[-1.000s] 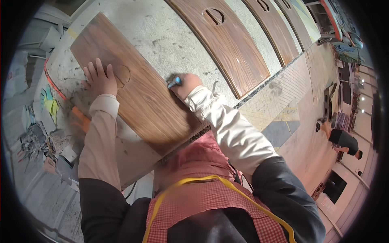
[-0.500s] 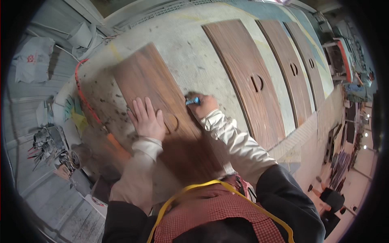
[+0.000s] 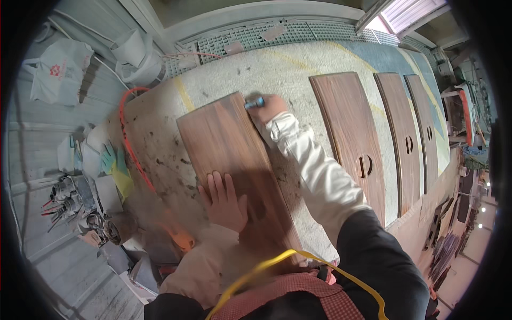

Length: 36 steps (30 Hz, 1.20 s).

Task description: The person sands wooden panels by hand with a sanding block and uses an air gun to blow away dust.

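Observation:
A brown wood-grain board (image 3: 226, 136) lies flat before me, angled away from my body. My left hand (image 3: 226, 205) rests palm down on it with fingers spread, beside a dark D-shaped cutout that is blurred in shadow. At the board's far right corner, my right hand (image 3: 272, 109) is closed around a small blue-ended tool (image 3: 255, 103). Its working end is hidden against the long right edge, so I cannot tell its exact kind.
Three similar boards, the nearest (image 3: 354, 128), lie to the right on the pale, stained work surface (image 3: 288, 64). An orange-red hose (image 3: 124, 120) curves along the left, near an orange tool (image 3: 182, 240) and a cluster of grey tools (image 3: 66, 197).
My right hand has moved with the blue-ended tool along the board's right edge to its far corner. My left hand stays flat on the board. The whole view has shifted.

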Available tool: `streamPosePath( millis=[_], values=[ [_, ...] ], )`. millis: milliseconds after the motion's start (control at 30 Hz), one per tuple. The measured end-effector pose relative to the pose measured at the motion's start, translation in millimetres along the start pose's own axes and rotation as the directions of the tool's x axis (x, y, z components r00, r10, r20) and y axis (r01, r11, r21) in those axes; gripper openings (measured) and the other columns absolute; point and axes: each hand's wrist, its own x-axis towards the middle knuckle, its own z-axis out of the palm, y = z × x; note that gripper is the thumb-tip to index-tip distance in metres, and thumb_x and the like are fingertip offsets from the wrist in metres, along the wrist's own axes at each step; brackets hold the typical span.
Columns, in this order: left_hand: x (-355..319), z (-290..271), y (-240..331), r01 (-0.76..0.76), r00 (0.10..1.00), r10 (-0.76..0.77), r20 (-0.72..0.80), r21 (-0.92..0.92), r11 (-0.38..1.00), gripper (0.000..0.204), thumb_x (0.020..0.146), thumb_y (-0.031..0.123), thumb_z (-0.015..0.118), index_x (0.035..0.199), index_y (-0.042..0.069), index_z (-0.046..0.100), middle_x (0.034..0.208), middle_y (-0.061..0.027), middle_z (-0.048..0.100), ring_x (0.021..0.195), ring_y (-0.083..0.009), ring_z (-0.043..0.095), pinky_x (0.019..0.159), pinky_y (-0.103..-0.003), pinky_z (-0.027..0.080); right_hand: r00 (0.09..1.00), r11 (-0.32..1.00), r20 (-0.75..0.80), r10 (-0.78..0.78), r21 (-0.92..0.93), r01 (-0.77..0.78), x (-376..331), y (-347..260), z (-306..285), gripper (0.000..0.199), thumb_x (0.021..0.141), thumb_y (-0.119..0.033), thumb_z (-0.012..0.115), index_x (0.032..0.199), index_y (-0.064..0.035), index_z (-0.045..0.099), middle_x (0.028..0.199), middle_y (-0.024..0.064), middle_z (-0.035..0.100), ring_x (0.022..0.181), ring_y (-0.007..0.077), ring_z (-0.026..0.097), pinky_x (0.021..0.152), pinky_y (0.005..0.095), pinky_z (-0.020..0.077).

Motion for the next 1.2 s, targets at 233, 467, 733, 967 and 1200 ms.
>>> streamPosePath(
  millis=[233, 467, 733, 967, 1200],
  values=[
    [3.6, 0.8, 0.7, -0.027, 0.998, 0.030, 0.052, -0.051, 0.998, 0.068, 0.091, 0.032, 0.049, 0.142, -0.006, 0.025, 0.146, -0.0317, 0.024, 0.137, -0.0481, 0.021, 0.109, -0.065, 0.012, 0.984, 0.935, -0.021, -0.175, -0.318, 0.159, 59.0, -10.1, -7.7, 0.025, 0.075, -0.034, 0.072, 0.095, -0.0184, 0.072, 0.089, 0.0108, 0.070, 0.087, 0.0331, 0.065, 0.080, 0.0414, 0.0520],
    [-0.1, 5.8, -0.8, -0.022, 1.000, 0.022, 0.015, -0.043, 0.999, 0.067, 0.091, 0.036, 0.050, 0.142, -0.002, 0.030, 0.145, -0.0286, 0.028, 0.136, -0.0445, 0.026, 0.108, -0.065, 0.016, 0.563, 0.792, 0.774, -0.289, -0.137, 0.594, 141.1, -41.7, -8.3, 0.028, 0.066, -0.026, 0.084, 0.081, -0.0073, 0.072, 0.071, 0.0049, 0.068, 0.067, 0.0168, 0.063, 0.062, 0.0310, 0.0490],
    [1.2, 7.8, -1.4, -0.038, 0.998, 0.035, -0.053, -0.057, 0.998, 0.066, 0.089, 0.039, 0.052, 0.141, 0.001, 0.035, 0.146, -0.0252, 0.031, 0.136, -0.0407, 0.029, 0.107, -0.065, 0.018, 0.571, 0.725, 0.734, -0.368, -0.158, 0.670, 127.7, -124.3, 118.1, 0.025, 0.063, -0.026, 0.079, 0.082, -0.0108, 0.072, 0.078, 0.0093, 0.070, 0.070, 0.0230, 0.065, 0.067, 0.0352, 0.0503],
    [-6.9, 9.9, -10.4, -0.019, 0.999, 0.015, -0.030, -0.143, 0.990, 0.067, 0.090, 0.034, 0.050, 0.142, -0.004, 0.030, 0.148, -0.0283, 0.024, 0.138, -0.0441, 0.021, 0.108, -0.067, 0.014, 0.578, 0.765, 0.816, 0.003, -0.374, 0.525, 117.2, -117.3, 42.4, 0.040, 0.076, -0.022, 0.076, 0.111, -0.0064, 0.064, 0.107, 0.0126, 0.067, 0.087, 0.0218, 0.066, 0.078, 0.0365, 0.0528],
    [-7.0, 8.1, -6.4, -0.039, 0.998, 0.034, -0.048, -0.106, 0.994, 0.067, 0.090, 0.035, 0.050, 0.142, -0.003, 0.031, 0.147, -0.0278, 0.026, 0.138, -0.0443, 0.022, 0.108, -0.066, 0.015, 0.626, 0.573, 0.764, -0.156, -0.446, 0.688, 102.9, -120.5, 43.0, 0.026, 0.073, -0.029, 0.079, 0.088, -0.0100, 0.071, 0.088, 0.0081, 0.071, 0.084, 0.0237, 0.067, 0.076, 0.0376, 0.0539]
  ],
)
